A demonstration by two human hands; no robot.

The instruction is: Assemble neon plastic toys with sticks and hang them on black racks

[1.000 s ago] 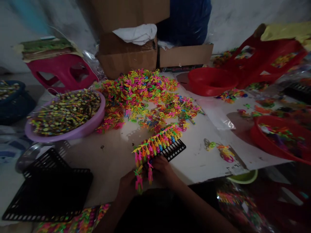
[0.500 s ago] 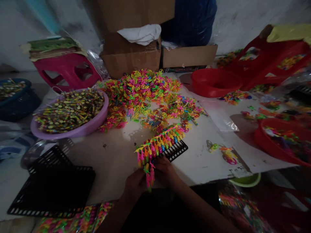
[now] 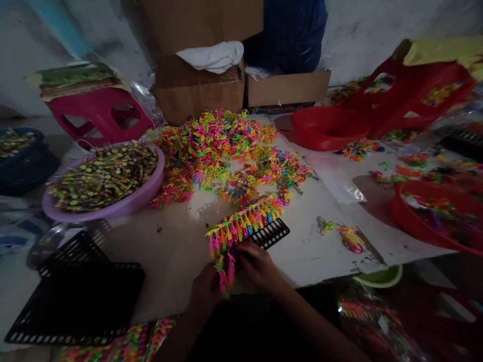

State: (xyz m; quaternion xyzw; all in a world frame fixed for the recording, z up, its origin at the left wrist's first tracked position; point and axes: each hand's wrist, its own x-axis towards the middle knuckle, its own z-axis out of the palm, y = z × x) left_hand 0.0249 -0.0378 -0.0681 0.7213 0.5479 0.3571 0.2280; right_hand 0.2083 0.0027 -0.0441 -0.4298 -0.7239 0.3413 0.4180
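While left hand (image 3: 206, 286) and right hand (image 3: 258, 264) are by one loaded rack (image 3: 272, 233), grip closure unclear, two red basins (image 3: 319, 141) rightward

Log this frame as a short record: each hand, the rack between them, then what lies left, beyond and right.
Left hand: beside dangling pink-and-green pieces; grip unclear
Right hand: at the near side of the black rack; grip unclear
Rack load: row of colourful pieces; bare slots toward its right end
Left: purple basin full of small pieces; black trays
Beyond: loose multicoloured heap
Right: far red basin; near red basin holding pieces
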